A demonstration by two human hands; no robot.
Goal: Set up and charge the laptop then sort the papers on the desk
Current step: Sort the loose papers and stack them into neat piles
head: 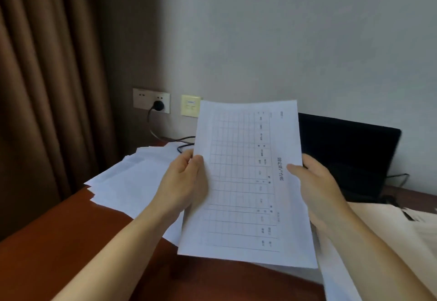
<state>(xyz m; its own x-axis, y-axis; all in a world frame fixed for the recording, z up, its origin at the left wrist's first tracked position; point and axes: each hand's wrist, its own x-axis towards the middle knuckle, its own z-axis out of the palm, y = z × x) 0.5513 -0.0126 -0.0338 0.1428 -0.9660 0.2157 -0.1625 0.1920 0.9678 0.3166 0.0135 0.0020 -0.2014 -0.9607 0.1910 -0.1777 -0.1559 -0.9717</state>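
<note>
Sheet gripped at both side edges, left hand and right hand, above desk papers.

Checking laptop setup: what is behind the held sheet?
Behind the sheet: the open laptop at right, loose papers and a black cable at left. The laptop's left part is covered.

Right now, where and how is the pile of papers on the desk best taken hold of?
Probably at its fanned left corners, from the left: the pile of papers lies flat on the desk, but staggered edges there seem to overhang, leaving room for a grip underneath.
</note>
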